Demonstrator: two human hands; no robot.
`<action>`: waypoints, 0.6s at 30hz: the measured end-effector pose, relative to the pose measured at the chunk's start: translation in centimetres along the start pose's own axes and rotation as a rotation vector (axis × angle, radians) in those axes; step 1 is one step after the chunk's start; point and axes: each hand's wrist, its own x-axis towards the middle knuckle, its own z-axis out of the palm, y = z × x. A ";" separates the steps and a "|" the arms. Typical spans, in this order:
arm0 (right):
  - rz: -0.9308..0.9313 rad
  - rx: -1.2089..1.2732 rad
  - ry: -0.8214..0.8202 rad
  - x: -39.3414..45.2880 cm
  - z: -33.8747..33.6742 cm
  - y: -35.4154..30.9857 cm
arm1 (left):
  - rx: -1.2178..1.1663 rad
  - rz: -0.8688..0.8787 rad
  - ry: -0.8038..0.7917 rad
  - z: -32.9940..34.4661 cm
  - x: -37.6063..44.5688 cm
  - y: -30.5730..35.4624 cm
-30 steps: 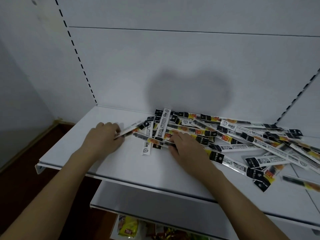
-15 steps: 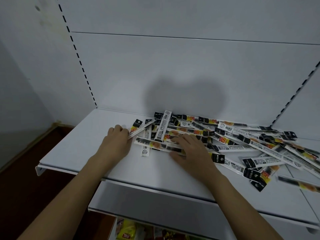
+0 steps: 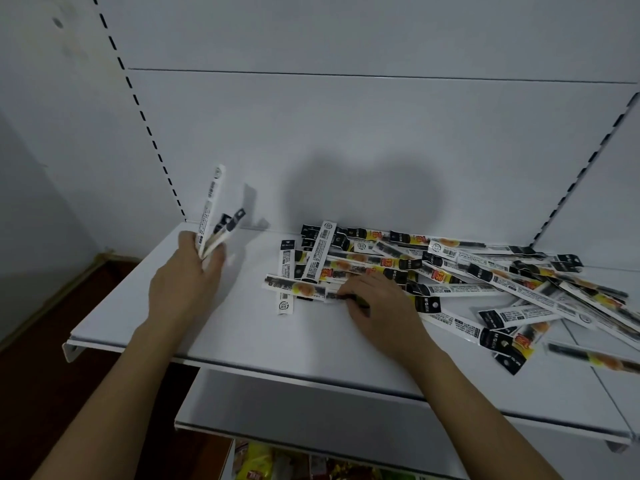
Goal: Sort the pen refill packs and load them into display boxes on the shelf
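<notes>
Now | left hand (image 3: 188, 271) has lifted refill packs (image 3: 212, 216) upright | right hand (image 3: 377, 303) stays on pile (image 3: 450, 268)

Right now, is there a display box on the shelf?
No: the shelf holds only loose refill packs; no box shows.

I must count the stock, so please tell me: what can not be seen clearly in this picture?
- Small print on the scattered black-and-white refill packs: too small and blurred, head view.
- Packs at the right edge: cut off by the frame.
- Number of packs the left hand holds: overlapped, blurred.
- Pack under the right hand: partly covered by its fingers.
</notes>
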 end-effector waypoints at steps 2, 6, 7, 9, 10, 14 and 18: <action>-0.006 0.035 -0.003 0.1 0.0 -0.1 | -0.012 0.157 -0.070 0.2 -0.8 1.9; 0.218 0.301 0.123 0.3 -0.8 -0.1 | 0.019 0.593 -0.182 3.6 -2.4 5.6; 0.332 0.393 0.209 0.4 -1.2 0.0 | 0.005 0.668 -0.202 4.5 -2.6 6.1; 0.542 0.507 0.382 0.5 -2.1 0.4 | 0.054 0.773 -0.241 6.5 -3.0 6.7; 0.605 0.527 0.456 0.5 -2.5 0.8 | 0.083 0.802 -0.260 7.3 -3.3 6.9; 0.560 0.500 0.581 0.1 -3.0 1.3 | 0.037 0.787 -0.289 8.7 -3.9 7.5; 0.401 0.224 0.560 0.0 -3.4 0.9 | 0.028 0.614 -0.291 7.0 -3.8 6.2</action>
